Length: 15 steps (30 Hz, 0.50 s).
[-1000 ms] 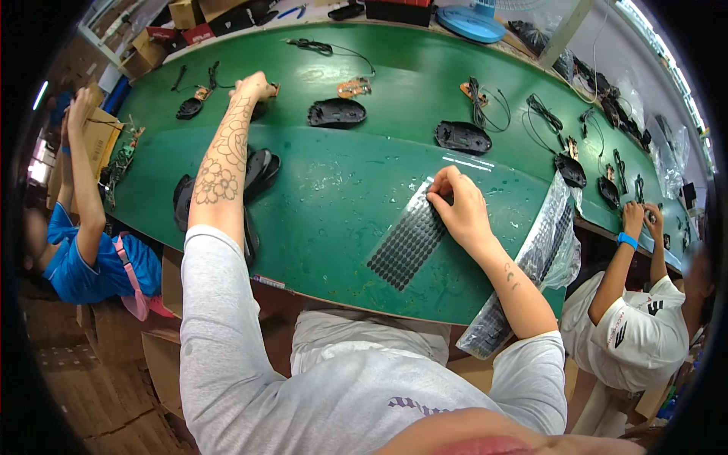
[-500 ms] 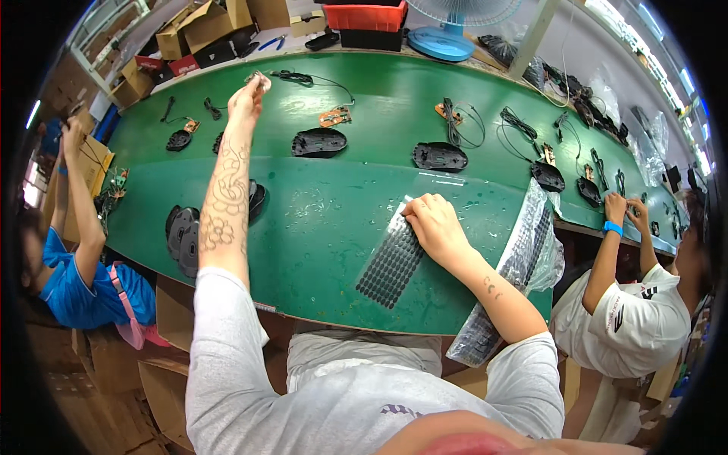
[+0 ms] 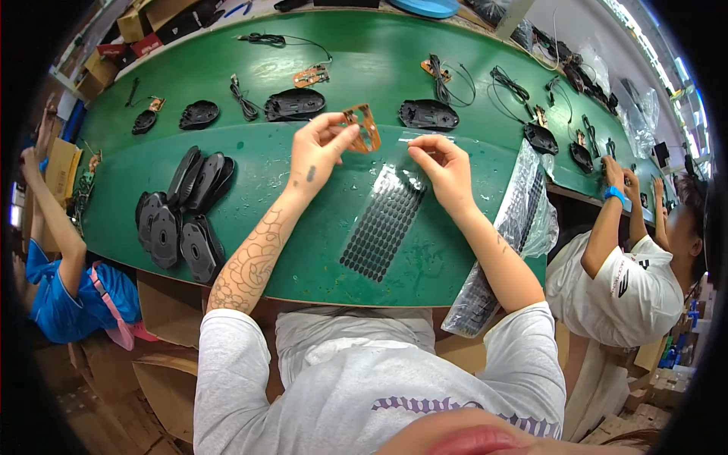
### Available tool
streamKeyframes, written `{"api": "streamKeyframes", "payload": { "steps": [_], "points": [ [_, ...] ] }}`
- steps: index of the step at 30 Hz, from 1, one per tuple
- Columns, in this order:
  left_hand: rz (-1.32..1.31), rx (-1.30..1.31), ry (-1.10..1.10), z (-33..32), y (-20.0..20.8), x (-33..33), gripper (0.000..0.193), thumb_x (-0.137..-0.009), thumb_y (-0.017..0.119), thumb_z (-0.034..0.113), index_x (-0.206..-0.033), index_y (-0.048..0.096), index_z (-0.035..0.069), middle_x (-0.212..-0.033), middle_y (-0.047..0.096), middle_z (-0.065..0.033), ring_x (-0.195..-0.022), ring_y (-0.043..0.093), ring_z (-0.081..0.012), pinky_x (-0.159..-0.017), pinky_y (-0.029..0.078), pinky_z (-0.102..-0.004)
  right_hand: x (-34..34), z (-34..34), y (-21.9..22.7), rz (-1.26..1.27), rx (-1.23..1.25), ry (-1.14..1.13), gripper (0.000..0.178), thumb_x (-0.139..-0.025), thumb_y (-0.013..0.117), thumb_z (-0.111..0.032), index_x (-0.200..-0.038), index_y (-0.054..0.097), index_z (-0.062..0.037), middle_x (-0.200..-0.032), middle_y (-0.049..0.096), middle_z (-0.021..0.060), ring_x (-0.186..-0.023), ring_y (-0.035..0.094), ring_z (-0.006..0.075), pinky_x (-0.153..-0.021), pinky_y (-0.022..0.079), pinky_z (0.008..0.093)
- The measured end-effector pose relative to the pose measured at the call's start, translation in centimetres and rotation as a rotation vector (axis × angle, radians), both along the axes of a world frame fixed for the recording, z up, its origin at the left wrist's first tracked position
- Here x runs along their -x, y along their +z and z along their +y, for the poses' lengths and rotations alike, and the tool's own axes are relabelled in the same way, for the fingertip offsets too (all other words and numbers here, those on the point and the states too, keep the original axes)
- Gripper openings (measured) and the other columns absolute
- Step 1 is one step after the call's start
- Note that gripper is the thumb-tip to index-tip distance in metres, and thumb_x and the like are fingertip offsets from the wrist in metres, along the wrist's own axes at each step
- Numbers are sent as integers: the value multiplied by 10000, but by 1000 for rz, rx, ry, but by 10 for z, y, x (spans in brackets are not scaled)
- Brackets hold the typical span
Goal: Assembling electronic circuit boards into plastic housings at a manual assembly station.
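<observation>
My left hand (image 3: 318, 148) is raised over the middle of the green table, fingers closed on the edge of an orange-brown circuit board (image 3: 362, 127). Just to its right, my right hand (image 3: 441, 168) has thumb and forefinger pinched together above the top end of a sheet of round black stickers (image 3: 383, 227). What those fingertips hold, if anything, is too small to make out. The sheet lies slanted on the table, its dots in rows on a clear backing. Beyond my hands sit open black mouse shells (image 3: 294, 105) (image 3: 428, 114).
Black mouse covers (image 3: 182, 216) are piled at the left. A plastic-wrapped bundle of sticker sheets (image 3: 497, 250) lies right of my right forearm. Coiled cables (image 3: 262, 38) and circuit boards (image 3: 311, 76) line the far side. Co-workers sit at the left (image 3: 61, 280) and right (image 3: 629, 273).
My left hand has come back from the far left to the middle and now shows the circuit board. My right hand has shifted slightly away from me, off the sheet's corner. The view has tilted.
</observation>
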<state>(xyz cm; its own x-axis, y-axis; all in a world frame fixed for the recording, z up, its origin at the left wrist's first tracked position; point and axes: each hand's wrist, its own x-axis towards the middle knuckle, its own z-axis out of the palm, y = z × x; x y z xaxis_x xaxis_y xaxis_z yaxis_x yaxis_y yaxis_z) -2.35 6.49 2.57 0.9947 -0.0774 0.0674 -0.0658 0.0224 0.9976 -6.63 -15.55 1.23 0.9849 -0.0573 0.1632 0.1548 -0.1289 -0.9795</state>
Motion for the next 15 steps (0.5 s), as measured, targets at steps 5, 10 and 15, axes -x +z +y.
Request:
{"api": "streamKeyframes", "payload": {
  "steps": [5,10,15],
  "points": [
    [69,-27,-192,-5,-12,19,267,-860,722,107,-1090,651,-9,-833,698,-60,-678,622,-78,-571,458,-174,-1,-1,0,17,-121,23,108,-834,691,-41,-910,614,-39,-868,682,20,-728,563,82,-689,444,206],
    [29,-39,-244,-8,-13,21,250,-855,718,80,-1079,662,-14,-829,695,-52,-668,616,-78,-596,472,-173,-1,-2,1,49,-206,90,227,-835,697,19,-951,520,-60,-902,679,72,-796,608,102,-768,488,213],
    [20,-78,-268,-8,-11,23,224,-849,718,76,-1053,681,-8,-810,686,-39,-656,598,-69,-598,470,-172,-1,1,-1,52,-250,110,292,-801,692,15,-911,440,-85,-855,679,68,-726,563,90,-676,446,208]
  ]
}}
